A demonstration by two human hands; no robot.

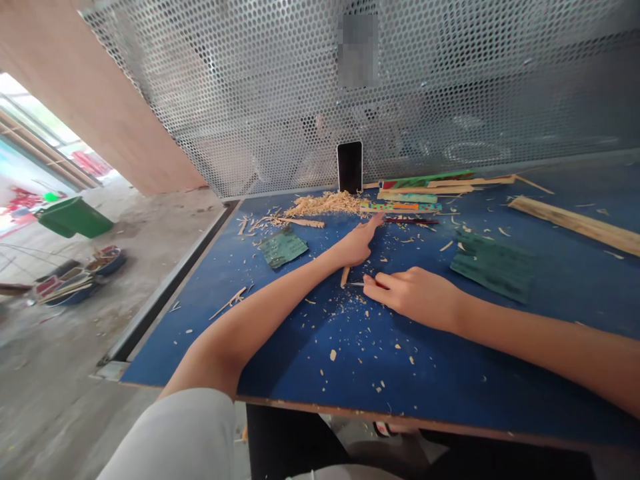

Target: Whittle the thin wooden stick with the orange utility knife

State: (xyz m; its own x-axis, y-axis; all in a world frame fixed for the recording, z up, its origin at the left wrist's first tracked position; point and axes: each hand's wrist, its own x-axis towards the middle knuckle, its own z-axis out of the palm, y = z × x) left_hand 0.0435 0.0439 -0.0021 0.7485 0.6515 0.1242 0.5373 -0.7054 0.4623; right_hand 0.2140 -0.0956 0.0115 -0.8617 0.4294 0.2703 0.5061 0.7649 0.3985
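Observation:
My left hand (357,244) is closed over a small wooden stick (345,277), one finger stretched out towards a brightly patterned strip (400,208). The stick's near end pokes out below the palm; the rest is hidden under the hand. My right hand (415,297) pinches a thin metal blade (356,285) whose tip meets the stick's near end. Its handle, if any, is hidden by the fingers. Small wood chips (333,355) are scattered around both hands on the blue tabletop (295,360).
A phone (350,167) leans against the perforated metal panel (280,100), behind a heap of shavings (325,203). Green sandpaper-like sheets (283,247) lie on both sides. Wooden strips (450,189) and a long wood piece (575,223) lie at the back and right. A green bin (75,217) is on the floor.

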